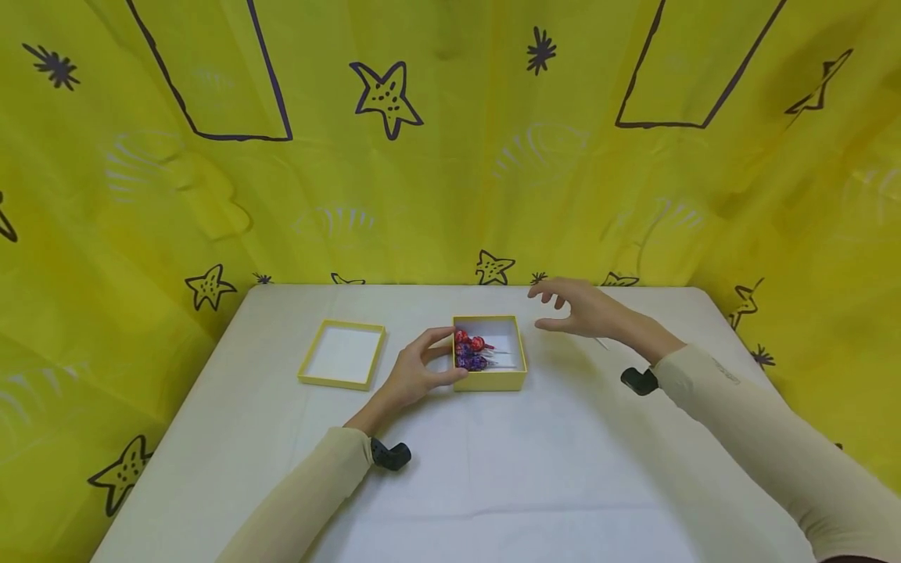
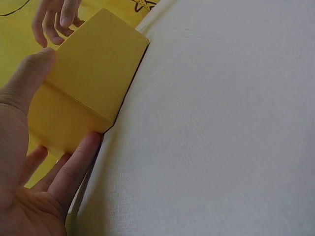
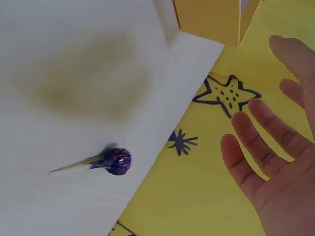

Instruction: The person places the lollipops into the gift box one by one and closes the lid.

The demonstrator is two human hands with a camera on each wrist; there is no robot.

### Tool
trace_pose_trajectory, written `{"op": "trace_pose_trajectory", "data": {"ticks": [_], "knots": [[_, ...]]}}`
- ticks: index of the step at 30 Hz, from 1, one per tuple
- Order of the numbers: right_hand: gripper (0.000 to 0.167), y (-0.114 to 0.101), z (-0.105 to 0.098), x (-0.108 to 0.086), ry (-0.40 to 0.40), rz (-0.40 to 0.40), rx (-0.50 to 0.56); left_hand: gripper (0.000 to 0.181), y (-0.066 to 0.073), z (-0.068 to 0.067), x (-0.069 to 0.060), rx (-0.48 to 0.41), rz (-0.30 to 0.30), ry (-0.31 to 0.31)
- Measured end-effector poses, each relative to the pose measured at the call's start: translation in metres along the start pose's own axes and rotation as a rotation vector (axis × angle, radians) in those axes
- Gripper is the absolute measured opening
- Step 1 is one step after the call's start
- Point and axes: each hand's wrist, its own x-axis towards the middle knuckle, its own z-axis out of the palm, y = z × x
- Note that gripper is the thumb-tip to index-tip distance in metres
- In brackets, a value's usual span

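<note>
A yellow box without its lid stands on the table, and several lollipops with red and purple wrappers lie inside at its left, sticks pointing right. My left hand holds the box by its left side, the thumb at the near corner and the fingers farther back. To the right of the box, my right hand is in the air with its fingers apart and nothing in them. Below it, one purple-wrapped lollipop lies on the table; in the head view the hand hides all but its white stick.
The yellow-rimmed box lid lies on the table left of the box, its white inside facing up. A white cloth covers the table. Behind and at both sides hangs a yellow curtain with star drawings.
</note>
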Motion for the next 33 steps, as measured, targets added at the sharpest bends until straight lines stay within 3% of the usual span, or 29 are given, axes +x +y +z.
{"op": "trace_pose_trajectory", "data": {"ticks": [16,26,33], "knots": [[0.051,0.060,0.015,-0.030,0.133,0.135,0.054,0.077,-0.004,0.001,0.000,0.020,0.017,0.010],[0.066,0.077,0.022,-0.034,0.054,0.266,0.085,0.076,-0.003,0.001,-0.001,0.021,0.014,0.010],[0.055,0.084,0.026,-0.037,0.027,0.298,0.092,0.077,-0.002,0.001,-0.001,0.007,0.021,0.011]]}}
